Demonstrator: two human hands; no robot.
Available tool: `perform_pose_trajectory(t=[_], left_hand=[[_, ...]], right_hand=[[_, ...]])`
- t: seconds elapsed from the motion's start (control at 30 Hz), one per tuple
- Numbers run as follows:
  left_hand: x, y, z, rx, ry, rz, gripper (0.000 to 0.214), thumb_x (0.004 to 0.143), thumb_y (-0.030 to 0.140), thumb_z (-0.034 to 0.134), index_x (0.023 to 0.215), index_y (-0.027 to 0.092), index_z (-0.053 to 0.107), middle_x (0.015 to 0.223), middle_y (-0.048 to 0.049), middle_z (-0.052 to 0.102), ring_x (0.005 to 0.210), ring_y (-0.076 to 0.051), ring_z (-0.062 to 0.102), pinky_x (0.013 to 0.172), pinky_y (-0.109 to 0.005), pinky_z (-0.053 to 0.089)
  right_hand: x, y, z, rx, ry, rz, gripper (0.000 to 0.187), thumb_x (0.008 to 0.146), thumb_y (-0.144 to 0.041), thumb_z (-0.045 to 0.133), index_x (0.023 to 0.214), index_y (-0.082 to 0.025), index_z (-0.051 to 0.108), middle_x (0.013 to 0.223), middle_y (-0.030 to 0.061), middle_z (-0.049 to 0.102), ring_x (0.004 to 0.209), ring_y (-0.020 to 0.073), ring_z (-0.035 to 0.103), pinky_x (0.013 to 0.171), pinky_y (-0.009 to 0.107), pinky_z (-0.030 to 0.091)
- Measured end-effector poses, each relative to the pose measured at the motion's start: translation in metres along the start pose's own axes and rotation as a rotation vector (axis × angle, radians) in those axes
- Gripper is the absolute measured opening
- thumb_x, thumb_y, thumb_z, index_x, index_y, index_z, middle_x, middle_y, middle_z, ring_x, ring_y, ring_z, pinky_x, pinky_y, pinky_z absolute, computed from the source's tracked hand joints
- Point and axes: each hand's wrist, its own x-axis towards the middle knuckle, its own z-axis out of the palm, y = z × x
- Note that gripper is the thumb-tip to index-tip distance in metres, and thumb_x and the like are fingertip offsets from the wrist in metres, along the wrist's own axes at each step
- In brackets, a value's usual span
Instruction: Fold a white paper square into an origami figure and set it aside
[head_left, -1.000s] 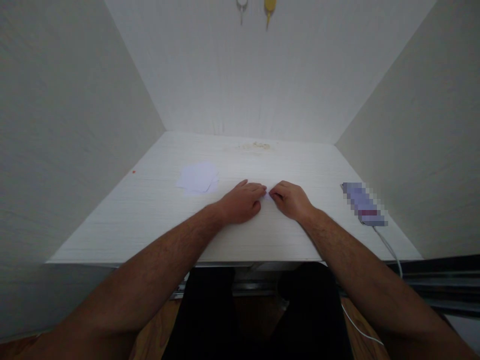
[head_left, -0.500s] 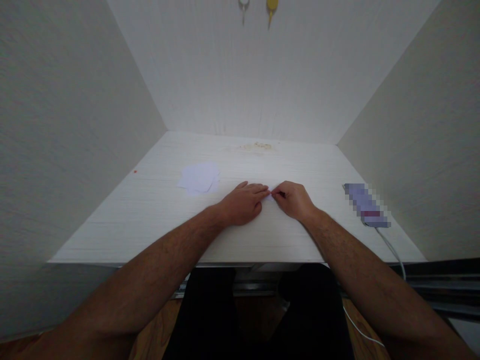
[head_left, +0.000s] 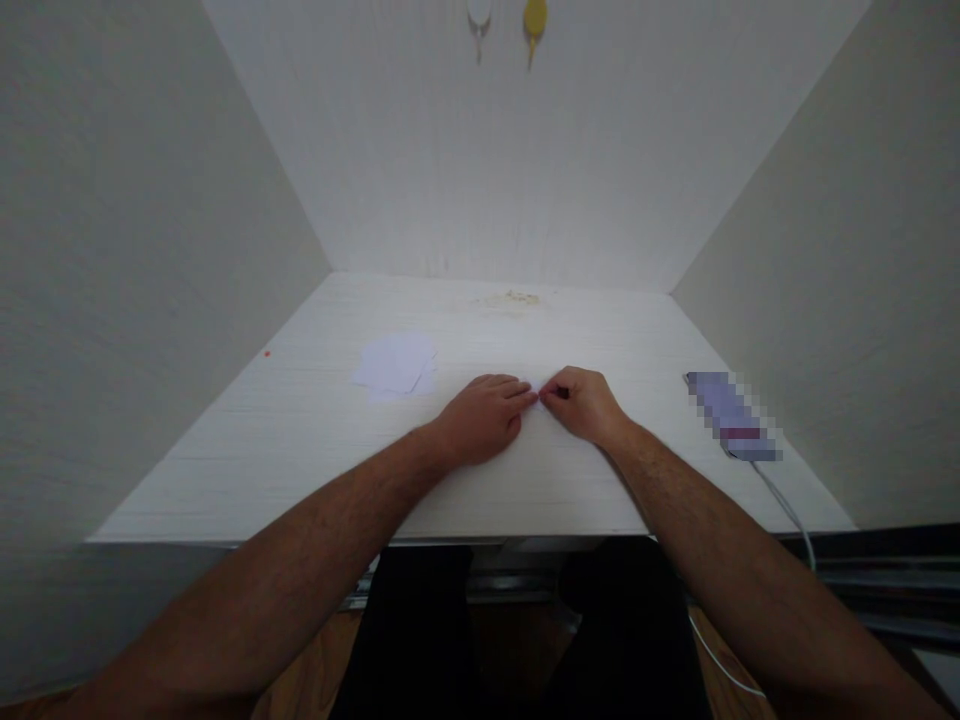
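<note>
A small piece of pale paper (head_left: 534,386) lies on the white desktop, mostly covered by my fingers. My left hand (head_left: 486,418) rests palm down over it, fingers stretched out towards the right. At the paper's right side, the thumb and forefinger of my right hand (head_left: 581,402) are pinched together on it. The fingertips of both hands nearly meet there. Farther left, apart from my hands, is a loose overlapping pile of white paper sheets (head_left: 396,362).
A pixelated phone (head_left: 731,415) with a white cable (head_left: 784,500) lies at the desk's right. Walls enclose the desk on the left, back and right. A white hook (head_left: 479,14) and a yellow hook (head_left: 535,18) are on the back wall. A stain (head_left: 514,299) marks the desktop's rear.
The view has tilted up slightly, so the desk sits a little lower in the picture. My left fingertips have shifted slightly towards me; the right hand keeps its pinch.
</note>
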Motion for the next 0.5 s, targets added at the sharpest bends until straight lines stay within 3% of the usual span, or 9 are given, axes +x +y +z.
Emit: perform_pose_trajectory(t=[0.5], left_hand=[[-0.0008,-0.0003,0.0006,-0.001,-0.055,-0.025,0.047,0.093,0.022,0.04,0.138,0.021,0.051,0.144,-0.0052,0.053,0.131,-0.022,0.045,0.111,-0.043,0.032]], right_hand=[[0.0003,-0.0003,-0.0031,-0.058,-0.086,-0.109,0.012,0.084,-0.018,0.061,0.081,-0.02,0.073,0.08,0.0028,0.068,0.076,0.014,0.06,0.071,0.026,0.044]])
